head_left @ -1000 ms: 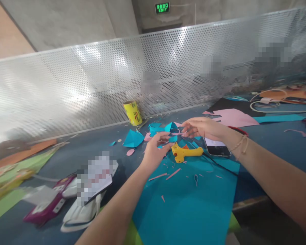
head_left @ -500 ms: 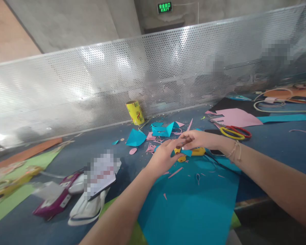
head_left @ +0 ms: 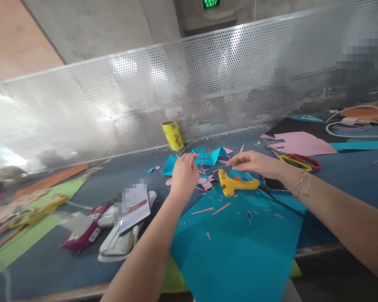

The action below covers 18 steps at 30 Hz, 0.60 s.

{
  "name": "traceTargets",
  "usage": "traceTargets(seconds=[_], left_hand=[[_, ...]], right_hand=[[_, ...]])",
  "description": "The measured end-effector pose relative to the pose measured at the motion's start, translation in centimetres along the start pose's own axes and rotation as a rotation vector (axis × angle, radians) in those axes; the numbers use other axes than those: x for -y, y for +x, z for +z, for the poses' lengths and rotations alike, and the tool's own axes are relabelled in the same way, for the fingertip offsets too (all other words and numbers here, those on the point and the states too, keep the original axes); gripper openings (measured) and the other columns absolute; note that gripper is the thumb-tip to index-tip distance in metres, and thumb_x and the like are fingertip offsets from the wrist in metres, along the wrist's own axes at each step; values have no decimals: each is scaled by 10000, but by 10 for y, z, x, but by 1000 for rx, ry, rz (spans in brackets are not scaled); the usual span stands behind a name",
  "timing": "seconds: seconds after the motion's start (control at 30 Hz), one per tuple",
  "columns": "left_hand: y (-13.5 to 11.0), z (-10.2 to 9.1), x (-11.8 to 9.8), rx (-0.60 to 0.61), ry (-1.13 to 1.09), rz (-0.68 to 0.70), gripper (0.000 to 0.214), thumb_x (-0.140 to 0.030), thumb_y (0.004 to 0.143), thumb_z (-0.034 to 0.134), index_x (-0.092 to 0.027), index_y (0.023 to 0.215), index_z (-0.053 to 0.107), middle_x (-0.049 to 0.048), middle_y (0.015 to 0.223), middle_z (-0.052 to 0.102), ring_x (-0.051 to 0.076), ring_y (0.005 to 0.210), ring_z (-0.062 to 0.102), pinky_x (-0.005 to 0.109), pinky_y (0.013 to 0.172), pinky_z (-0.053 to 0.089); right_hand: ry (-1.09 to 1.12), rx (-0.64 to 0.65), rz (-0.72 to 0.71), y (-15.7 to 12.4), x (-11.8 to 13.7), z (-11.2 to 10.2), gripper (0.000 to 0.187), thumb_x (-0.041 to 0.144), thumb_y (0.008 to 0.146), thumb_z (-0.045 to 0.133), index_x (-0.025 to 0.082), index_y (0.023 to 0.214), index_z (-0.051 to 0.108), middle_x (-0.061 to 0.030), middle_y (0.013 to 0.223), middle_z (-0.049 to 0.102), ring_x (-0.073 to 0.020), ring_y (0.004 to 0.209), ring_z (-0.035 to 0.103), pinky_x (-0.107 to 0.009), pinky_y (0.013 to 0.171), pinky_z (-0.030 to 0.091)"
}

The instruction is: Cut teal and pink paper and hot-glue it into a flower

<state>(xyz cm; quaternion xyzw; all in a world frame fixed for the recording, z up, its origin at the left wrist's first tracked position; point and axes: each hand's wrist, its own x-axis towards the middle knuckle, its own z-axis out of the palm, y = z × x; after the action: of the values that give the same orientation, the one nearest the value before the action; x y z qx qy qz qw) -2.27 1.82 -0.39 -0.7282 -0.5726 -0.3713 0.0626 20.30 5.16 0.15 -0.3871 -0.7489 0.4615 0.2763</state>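
Note:
My left hand [head_left: 185,175] is over the small blue paper pieces, its fingers curled together and partly turned from view; what it holds, if anything, is hidden. A folded blue paper piece [head_left: 168,166] shows at its left, and a creased blue paper strip [head_left: 209,158] lies to its right. My right hand [head_left: 255,162] hovers palm down, fingers stretched out and thumb apart, holding nothing visible. Just below it a yellow hot glue gun [head_left: 237,184] lies on its side on a large blue sheet [head_left: 239,239], its black cord running right.
Scissors [head_left: 297,161] with red and yellow handles lie beside pink paper [head_left: 305,143] on the right. A yellow cardboard tube [head_left: 173,136] stands by the perforated metal screen [head_left: 129,105]. At the left are a phone [head_left: 136,209], a purple power strip [head_left: 85,230] and green paper [head_left: 28,235].
My hands have parted: the left moved left to the blue pieces, the right lifted off the glue gun, which is now uncovered. The camera view has shifted slightly.

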Motion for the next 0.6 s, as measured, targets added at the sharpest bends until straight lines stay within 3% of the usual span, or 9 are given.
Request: traceTargets(seconds=[0.1, 0.2, 0.27, 0.4, 0.5, 0.6], left_hand=[[-2, 6, 9, 364, 240, -83, 257, -124, 761, 421, -183, 913, 619, 90, 969, 645, 216, 959, 568, 333, 818, 439], [-8, 14, 12, 513, 375, -34, 321, -107, 741, 400, -177, 977, 605, 105, 1024, 635, 244, 971, 562, 354, 791, 435], [-10, 17, 14, 540, 388, -3, 341, -118, 758, 374, -184, 1005, 600, 97, 1070, 623, 242, 1009, 545, 351, 808, 425], [-8, 18, 16, 470, 427, 4, 341, -186, 812, 318, -196, 962, 624, 97, 1072, 623, 275, 1038, 514, 414, 840, 390], [-4, 20, 20, 432, 390, 8, 360, -228, 832, 307, -249, 1032, 605, 59, 1126, 608, 271, 1096, 467, 443, 887, 342], [-3, 26, 24, 480, 325, 63, 350, -267, 833, 336, -265, 1083, 581, 35, 1182, 581, 247, 1160, 420, 448, 966, 268]], right_hand=[[66, -17, 8, -2, 1, -10, 217, 282, 685, 626, 210, 883, 678, -41, 880, 630, -134, 708, 542, -278, 616, 438], [219, -42, -16, -5, 3, -28, 197, 269, 681, 644, 198, 861, 677, -34, 851, 622, -112, 675, 535, -250, 591, 450], [351, -125, -74, -8, 3, -42, 165, 238, 681, 650, 201, 839, 678, -28, 837, 621, -110, 693, 550, -252, 624, 466], [491, -312, -156, -9, -3, -64, 92, 179, 686, 647, 192, 773, 676, -15, 806, 613, -90, 689, 560, -253, 679, 474], [506, -329, -113, -7, -8, -67, 91, 160, 681, 650, 182, 765, 677, -21, 816, 616, -87, 680, 558, -256, 681, 473], [502, -307, -76, -6, -9, -64, 95, 161, 675, 659, 182, 765, 677, -30, 835, 621, -95, 687, 559, -263, 677, 473]])
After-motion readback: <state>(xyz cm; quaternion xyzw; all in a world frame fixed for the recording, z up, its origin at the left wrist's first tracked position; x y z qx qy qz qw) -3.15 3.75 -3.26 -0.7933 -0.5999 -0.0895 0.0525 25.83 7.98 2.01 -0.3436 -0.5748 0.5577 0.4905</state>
